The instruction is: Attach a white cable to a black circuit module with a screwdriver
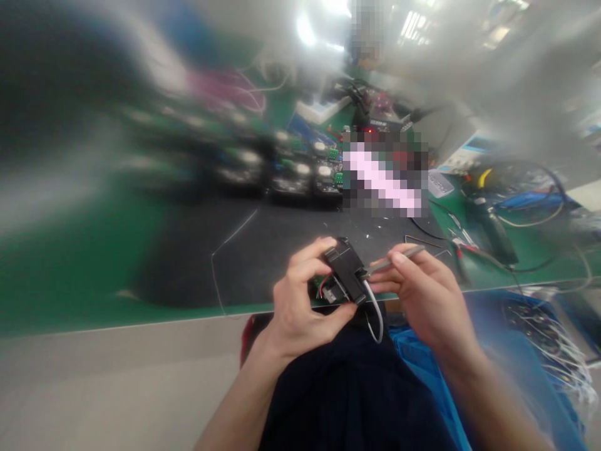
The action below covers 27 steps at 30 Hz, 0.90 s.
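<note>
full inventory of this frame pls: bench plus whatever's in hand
black module: 1, black, red wires at its lower end, held over the bench's near edge
white cable: 1, white, looping down from the module
tweezers: 1, silver, tip at the module's side
dark mat: 1, dark grey, mid bench
bench top: 1, green
circuit boards: several, too blurred to count, green and black, row behind the mat
black tool: 1, black, corded, right of the mat, type unclear
blue bin: 1, blue, lower right, holding white wires
left hand: 1, gripping the module
right hand: 1, pinching the tweezers
</note>
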Each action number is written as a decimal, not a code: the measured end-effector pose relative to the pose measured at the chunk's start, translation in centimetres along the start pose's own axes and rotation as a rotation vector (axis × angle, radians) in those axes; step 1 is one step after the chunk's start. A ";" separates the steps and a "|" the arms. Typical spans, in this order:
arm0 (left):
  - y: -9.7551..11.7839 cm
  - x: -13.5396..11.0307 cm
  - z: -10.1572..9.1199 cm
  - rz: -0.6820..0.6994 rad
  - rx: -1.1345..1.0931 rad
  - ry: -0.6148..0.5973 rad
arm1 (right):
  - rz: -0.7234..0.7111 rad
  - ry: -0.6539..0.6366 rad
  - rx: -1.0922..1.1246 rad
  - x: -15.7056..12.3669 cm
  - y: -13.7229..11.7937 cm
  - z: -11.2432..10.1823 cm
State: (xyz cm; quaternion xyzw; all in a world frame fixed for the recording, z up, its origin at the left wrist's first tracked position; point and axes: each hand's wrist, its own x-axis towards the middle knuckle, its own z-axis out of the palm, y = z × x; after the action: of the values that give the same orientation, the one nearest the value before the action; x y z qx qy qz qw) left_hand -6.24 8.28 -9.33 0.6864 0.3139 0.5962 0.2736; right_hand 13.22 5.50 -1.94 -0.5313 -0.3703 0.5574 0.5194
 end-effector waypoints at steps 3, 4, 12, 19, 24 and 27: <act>0.0 0.2 0.0 0.003 0.018 -0.012 | 0.051 -0.027 0.014 0.9 -0.1 -0.5; 0.1 0.3 0.0 0.003 0.026 -0.016 | 0.055 -0.029 0.017 0.9 -0.1 -0.6; 0.1 0.3 0.0 -0.036 0.021 0.010 | -0.362 0.106 -0.450 -2.3 -0.3 0.4; 0.1 0.2 -0.2 -0.025 0.039 0.004 | -0.612 0.052 -0.954 -3.7 -0.3 0.7; 0.1 0.3 0.0 -0.020 0.010 0.008 | -0.476 0.029 -0.748 -3.2 -0.6 0.7; 0.1 0.3 0.1 -0.020 0.025 0.023 | -0.449 0.041 -0.577 -2.9 -0.5 0.8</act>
State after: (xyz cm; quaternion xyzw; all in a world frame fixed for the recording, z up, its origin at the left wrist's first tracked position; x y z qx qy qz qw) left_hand -6.07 8.43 -9.12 0.6797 0.3313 0.5973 0.2674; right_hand 12.26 2.88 -0.75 -0.5724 -0.6093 0.2916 0.4648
